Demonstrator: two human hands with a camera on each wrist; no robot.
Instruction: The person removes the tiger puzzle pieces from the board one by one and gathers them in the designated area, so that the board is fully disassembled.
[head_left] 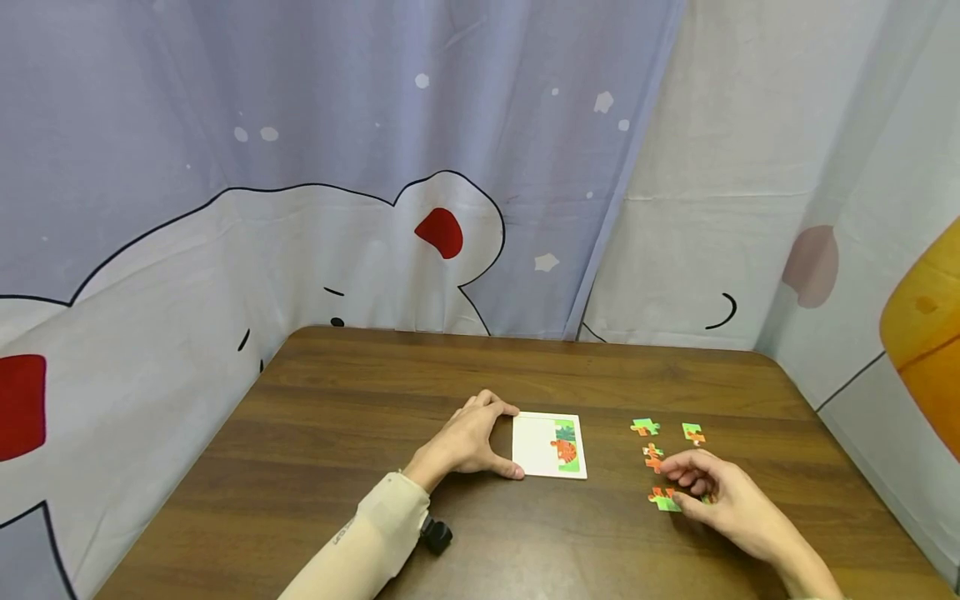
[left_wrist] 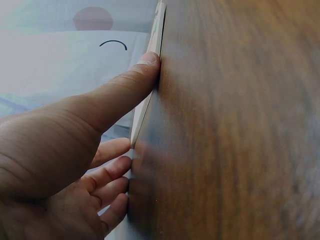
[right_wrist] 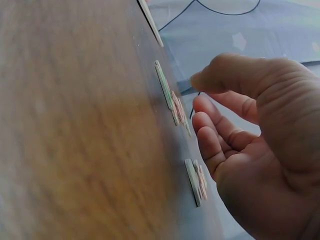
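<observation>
My left hand (head_left: pixel 472 437) holds the left side of a white puzzle board (head_left: pixel 531 446), its thumb at the near corner and a finger at the far one. Assembled pieces (head_left: pixel 566 452) with a green and orange picture fill the board's right side. Over the loose pieces to the right hovers my right hand (head_left: pixel 731 500), fingers loosely curled, with nothing visible between them. Nearest its fingertips are an orange piece (head_left: pixel 652 460) and a green-and-orange piece (head_left: pixel 663 500). Another piece is mostly hidden beneath this hand.
Two more puzzle pieces lie farther back, one at the left (head_left: pixel 646 427) and one at the right (head_left: pixel 693 433). Everything rests on a brown wooden table (head_left: pixel 360 400). A patterned curtain (head_left: pixel 337 125) hangs behind the table's far edge.
</observation>
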